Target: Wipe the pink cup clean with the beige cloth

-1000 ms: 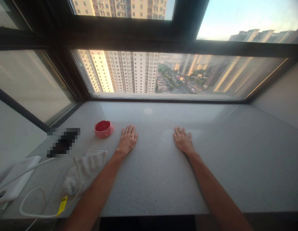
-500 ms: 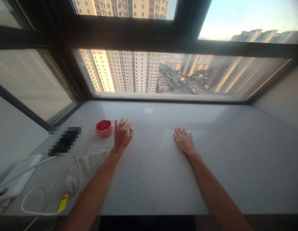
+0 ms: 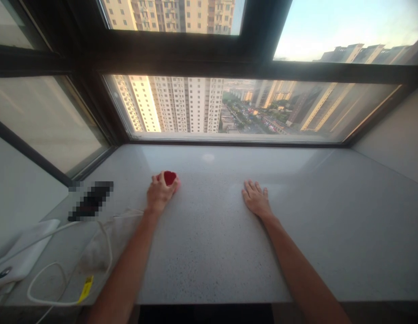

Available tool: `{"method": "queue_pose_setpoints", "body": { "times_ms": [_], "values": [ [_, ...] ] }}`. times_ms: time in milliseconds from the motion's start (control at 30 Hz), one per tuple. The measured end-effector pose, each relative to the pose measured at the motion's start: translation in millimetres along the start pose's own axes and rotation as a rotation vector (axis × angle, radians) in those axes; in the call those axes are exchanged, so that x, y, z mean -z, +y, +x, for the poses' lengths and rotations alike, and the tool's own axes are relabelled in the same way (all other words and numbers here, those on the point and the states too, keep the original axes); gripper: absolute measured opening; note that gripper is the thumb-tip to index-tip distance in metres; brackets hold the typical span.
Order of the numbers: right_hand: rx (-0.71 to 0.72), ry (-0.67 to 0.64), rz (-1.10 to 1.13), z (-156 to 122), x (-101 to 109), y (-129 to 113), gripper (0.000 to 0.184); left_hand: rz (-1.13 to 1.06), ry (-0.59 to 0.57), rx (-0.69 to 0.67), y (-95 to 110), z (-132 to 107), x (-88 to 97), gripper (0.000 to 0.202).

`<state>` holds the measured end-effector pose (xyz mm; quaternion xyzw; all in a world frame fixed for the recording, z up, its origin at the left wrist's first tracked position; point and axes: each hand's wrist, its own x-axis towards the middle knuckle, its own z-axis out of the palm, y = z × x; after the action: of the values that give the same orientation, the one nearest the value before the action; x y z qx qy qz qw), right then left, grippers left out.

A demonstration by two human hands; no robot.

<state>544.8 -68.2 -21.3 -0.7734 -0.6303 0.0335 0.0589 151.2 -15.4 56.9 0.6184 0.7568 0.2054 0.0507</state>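
My left hand [image 3: 159, 194] is wrapped round a small pink bowl [image 3: 170, 178] with a red inside, on the grey speckled windowsill [image 3: 209, 252]. Only the bowl's far right part shows past my fingers. My right hand [image 3: 256, 199] lies flat on the sill to the right, fingers stretched out, holding nothing.
A white cloth [image 3: 104, 243] lies by my left forearm, with a white cable [image 3: 53, 288] looped over it and a yellow tag. A white device [image 3: 20, 258] sits at the sill's left edge, a blurred dark object [image 3: 90, 200] behind it. Large windows close off the back and left.
My left hand lifted off the sill, moved left to the pink bowl and closed on it. The bowl now sits a little further right. My right hand stayed put.
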Motion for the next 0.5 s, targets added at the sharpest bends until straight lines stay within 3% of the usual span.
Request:
{"method": "queue_pose_setpoints", "body": {
  "times_ms": [100,200,300,367,400,500],
  "values": [
    [0.005,0.004,0.030,-0.5,0.5,0.6,0.066,-0.079,-0.074,-0.248,55.6,-37.5,-24.0,0.078],
    [-0.005,0.001,0.047,-1.3,2.6,1.5,0.066,-0.144,-0.118,-0.408,105.1,-73.0,-46.3,0.078],
    [-0.011,-0.003,0.047,-1.9,5.3,1.9,0.066,-0.159,-0.152,-0.469,127.1,-88.8,-53.5,0.082],
    [-0.009,-0.003,0.042,-2.3,6.4,1.6,0.066,-0.119,-0.198,-0.494,114.7,-86.9,-44.1,0.086],
    [-0.007,-0.003,0.040,-2.6,6.6,1.2,0.066,-0.087,-0.209,-0.500,98.6,-83.4,-35.4,0.088],
    [-0.002,0.005,0.031,-3.7,6.0,-1.5,0.066,0.032,-0.068,-0.509,14.2,-71.1,-2.2,0.081]
  ]
}}
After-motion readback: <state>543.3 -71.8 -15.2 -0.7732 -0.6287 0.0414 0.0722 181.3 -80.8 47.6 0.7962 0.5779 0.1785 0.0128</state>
